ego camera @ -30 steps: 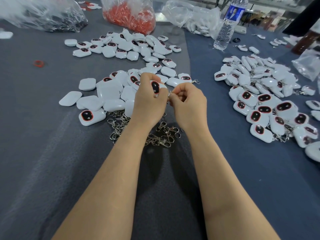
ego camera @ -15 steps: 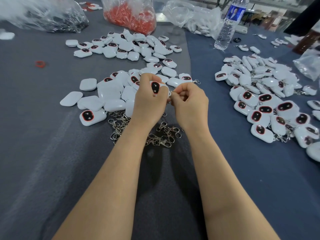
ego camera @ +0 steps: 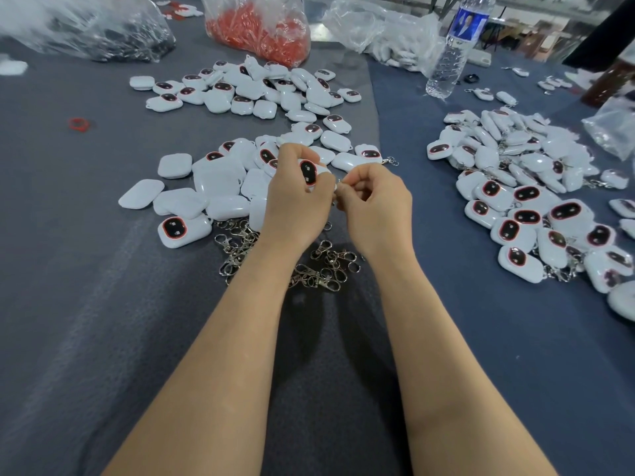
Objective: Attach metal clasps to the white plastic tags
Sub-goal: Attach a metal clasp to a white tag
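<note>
White glossy plastic, 1 item: tag (ego camera: 311,171), rounded like a pebble, with a dark oval window rimmed in red. It is held above the cloth in the left hand (ego camera: 299,201), whose curled fingers and thumb grip it window-up. The oval's long axis runs away from the person, tilted slightly.

Silver metal, 1 item, mostly hidden: a small glint at the tag's right edge, pinched in the right hand (ego camera: 378,207) with fingertips (ego camera: 343,191) closed tight. I take it to be the clasp's ring; the clasp body cannot be made out.

Governing relation: the tag's right edge faces the right fingertips, which touch it or nearly do. The right hand is nearer the joint and would do the threading, working leftward into that edge; the left hand only steadies.

Loose stock:
- swivel clasps (ego camera: 319,269), bright, hooked, tangled, lying on the cloth beneath both wrists;
- bare tags (ego camera: 206,187), smooth, many lying blank side up, left of the hands;
- tags with clasps fitted (ego camera: 525,207), heaped well apart to the right.

Ground: grey-blue cloth (ego camera: 103,304), matt, faintly woven.
</note>
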